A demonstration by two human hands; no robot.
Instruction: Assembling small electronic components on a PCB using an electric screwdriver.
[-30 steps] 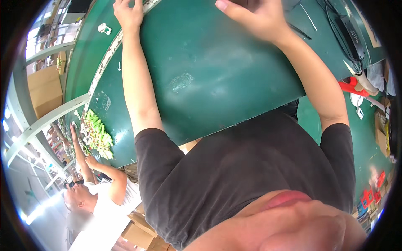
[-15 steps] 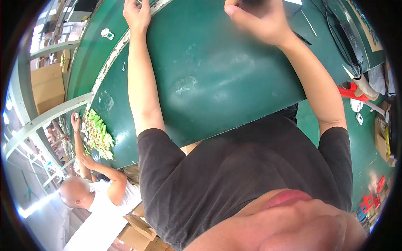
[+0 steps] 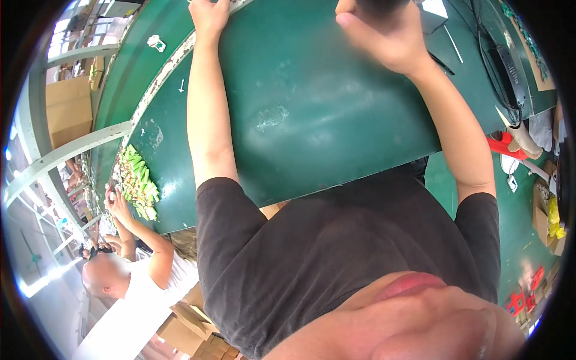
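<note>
Over the last second, more of a blurred dark object [image 3: 382, 7] has come into sight at one o'clock, lying against the right hand [image 3: 401, 45]; handling seems to be still under way, though I can't tell whether those fingers grip it. The left hand [image 3: 210, 18], at eleven, runs off the edge, so its hold is unclear too. A white box [image 3: 433, 17] has also appeared just past one, contents hidden. Toward half past nine a cardboard box [image 3: 67, 111] shows only its outside; between three and four, a carton [image 3: 540, 229] has yellow stuff [image 3: 554, 213] at its mouth.
</note>
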